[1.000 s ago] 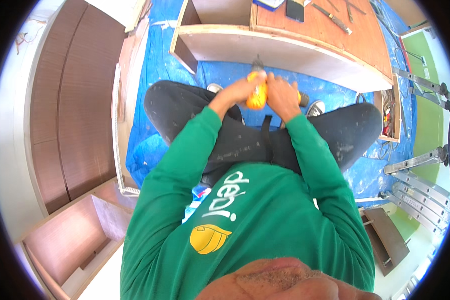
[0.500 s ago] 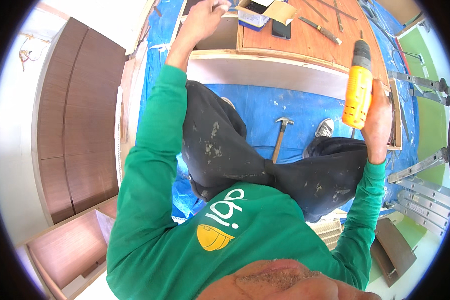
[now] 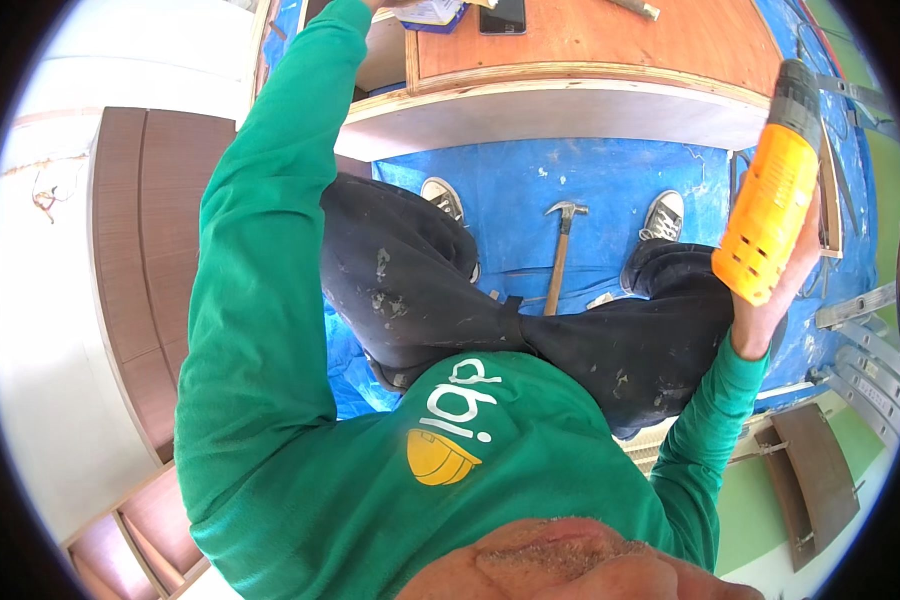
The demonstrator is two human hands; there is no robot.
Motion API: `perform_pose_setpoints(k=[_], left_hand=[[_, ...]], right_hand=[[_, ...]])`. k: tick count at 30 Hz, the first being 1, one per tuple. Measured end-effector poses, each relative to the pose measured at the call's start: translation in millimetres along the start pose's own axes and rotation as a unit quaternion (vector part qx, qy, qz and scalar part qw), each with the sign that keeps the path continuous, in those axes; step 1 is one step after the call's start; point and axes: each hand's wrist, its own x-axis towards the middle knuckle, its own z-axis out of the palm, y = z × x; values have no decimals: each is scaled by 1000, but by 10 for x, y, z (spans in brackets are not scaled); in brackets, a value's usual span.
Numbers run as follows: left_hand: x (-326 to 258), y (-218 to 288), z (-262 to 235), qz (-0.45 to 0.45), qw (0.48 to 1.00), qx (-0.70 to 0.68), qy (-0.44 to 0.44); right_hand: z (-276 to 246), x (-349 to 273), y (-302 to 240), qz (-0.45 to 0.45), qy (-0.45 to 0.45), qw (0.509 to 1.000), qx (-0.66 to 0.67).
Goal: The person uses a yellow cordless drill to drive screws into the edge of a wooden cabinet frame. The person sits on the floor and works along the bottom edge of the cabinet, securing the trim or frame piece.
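Observation:
My right hand (image 3: 785, 275) is closed round the handle of a yellow and black power drill (image 3: 770, 210). The drill points away from me, past the right end of a wooden panel; its tip is hard to make out. My left arm reaches to the top edge of the picture. Only a sliver of my left hand (image 3: 375, 3) shows there, beside a small blue and white box (image 3: 432, 14), and its fingers are cut off from view. A dark phone (image 3: 502, 16) lies on the panel right of the box.
A claw hammer (image 3: 562, 255) lies on the blue sheeting (image 3: 515, 190) between my feet. The wooden panel's raised front edge (image 3: 570, 75) spans the far side. A folded ladder (image 3: 865, 370) stands at right, and brown cabinet doors (image 3: 135, 260) are at left.
The view has tilted, pushing the panel and box toward the top edge. My left hand has gone mostly out of the picture. The drill, still in my right hand, appears farther right.

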Motion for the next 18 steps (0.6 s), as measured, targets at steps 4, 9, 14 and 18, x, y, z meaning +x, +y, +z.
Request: perform_pose_setpoints(k=[4, 9, 14, 18], left_hand=[[-67, -200, 65, -16, 1000, -19, 14], [17, 96, -128, -18, 999, -32, 1], [468, -416, -409, 11, 998, 16, 62], [996, -464, -354, -9, 998, 8, 69]], right_hand=[[-87, 46, 58, -40, 60, 997, -13], [-121, -68, -39, 40, 88, 992, -84], [-132, -22, -148, 41, 60, 997, -41], [-95, -15, -155, 38, 79, 996, -15]])
